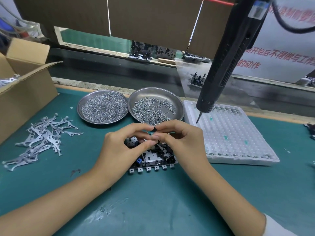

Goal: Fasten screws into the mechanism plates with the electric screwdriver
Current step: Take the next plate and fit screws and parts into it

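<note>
Both hands over the mechanism plate (151, 159) on the near green mat (153, 210), left hand (122, 147) and right hand (180, 142) fingertips pinched together, likely seating a screek-size part too small to tell; electric screwdriver (221, 65) hanging unheld far right, screw dishes (129, 106) beyond—next, probably reaching for the driver.

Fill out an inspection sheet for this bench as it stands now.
Surface: green mat, scuffed near front.
Job's things: mechanism plate under both hands; electric screwdriver hanging unheld; two screw dishes.
Clutter: loose metal levers; white foam tray; open cardboard box.
Hands: left hand and right hand, fingertips meeting above the plate; anything pinched is too small to tell.
Cables: black cable from screwdriver.
Surroundings: conveyor carrying assemblies.
</note>
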Demonstrator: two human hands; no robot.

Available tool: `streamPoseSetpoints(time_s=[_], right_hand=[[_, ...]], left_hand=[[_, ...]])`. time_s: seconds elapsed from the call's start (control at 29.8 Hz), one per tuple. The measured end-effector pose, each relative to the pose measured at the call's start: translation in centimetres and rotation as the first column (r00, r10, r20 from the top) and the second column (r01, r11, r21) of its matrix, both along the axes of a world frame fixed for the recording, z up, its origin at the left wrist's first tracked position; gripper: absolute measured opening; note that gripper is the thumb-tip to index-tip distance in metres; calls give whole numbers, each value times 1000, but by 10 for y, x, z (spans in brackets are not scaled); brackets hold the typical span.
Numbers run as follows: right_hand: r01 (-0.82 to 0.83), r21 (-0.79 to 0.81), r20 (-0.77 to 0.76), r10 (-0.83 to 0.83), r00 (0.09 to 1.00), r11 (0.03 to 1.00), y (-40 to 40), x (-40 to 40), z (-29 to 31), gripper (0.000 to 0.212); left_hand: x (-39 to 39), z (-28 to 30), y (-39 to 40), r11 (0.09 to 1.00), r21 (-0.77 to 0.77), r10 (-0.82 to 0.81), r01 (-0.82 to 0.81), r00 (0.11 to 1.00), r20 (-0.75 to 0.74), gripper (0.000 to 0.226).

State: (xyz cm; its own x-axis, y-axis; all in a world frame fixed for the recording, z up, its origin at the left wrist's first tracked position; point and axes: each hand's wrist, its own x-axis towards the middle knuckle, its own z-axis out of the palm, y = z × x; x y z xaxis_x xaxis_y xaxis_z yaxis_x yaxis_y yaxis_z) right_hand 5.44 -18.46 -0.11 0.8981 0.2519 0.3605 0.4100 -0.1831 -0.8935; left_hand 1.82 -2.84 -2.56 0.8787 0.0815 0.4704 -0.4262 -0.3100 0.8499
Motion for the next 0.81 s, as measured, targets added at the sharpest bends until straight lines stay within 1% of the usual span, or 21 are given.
streamPoseSetpoints(time_s=[0.1,0.17,0.3,0.4,0.44,0.5,0.57,0.64,0.7,0.74,0.81], right_hand=[[-20,-33,54,22,998,999,0,-1,0,29],[-35,0,1,35,999,999,0,-2,0,26],[-76,108,-178,95,979,991,1,2,-1,25],[-92,145,-223,123,967,985,1,4,-1,30],[-106,135,-214,133,968,985,0,4,0,32],[-188,80,-191,200,961,979,-5,5,9,33],[-252,-44,-169,242,955,967,-19,9,23,24],[-185,-147,-138,165,977,972,-41,20,37,13],[3,-255,-81,-25,996,967,-70,39,43,18],[129,-327,-30,-146,989,936,-85,51,45,18],[357,-452,89,-356,930,817,-112,77,43,13]], left_hand=[[-1,0,0,1000,-3,-5,5,1000,-7,29],[-2,0,-1,1000,-11,6,-6,1000,-16,26],[-2,2,0,1000,10,4,-4,1000,-4,26],[-2,2,1,998,67,-16,13,999,37,27],[-1,3,1,997,72,-21,18,999,47,24],[-1,3,1,999,52,-18,15,998,62,18],[0,2,1,1000,24,9,-10,998,57,14],[0,0,1,998,-26,49,-48,999,11,12],[1,-2,3,993,-98,59,-63,997,-43,10],[1,-3,2,991,-117,57,-64,996,-64,10],[3,-3,2,990,-120,58,-68,994,-88,13]])
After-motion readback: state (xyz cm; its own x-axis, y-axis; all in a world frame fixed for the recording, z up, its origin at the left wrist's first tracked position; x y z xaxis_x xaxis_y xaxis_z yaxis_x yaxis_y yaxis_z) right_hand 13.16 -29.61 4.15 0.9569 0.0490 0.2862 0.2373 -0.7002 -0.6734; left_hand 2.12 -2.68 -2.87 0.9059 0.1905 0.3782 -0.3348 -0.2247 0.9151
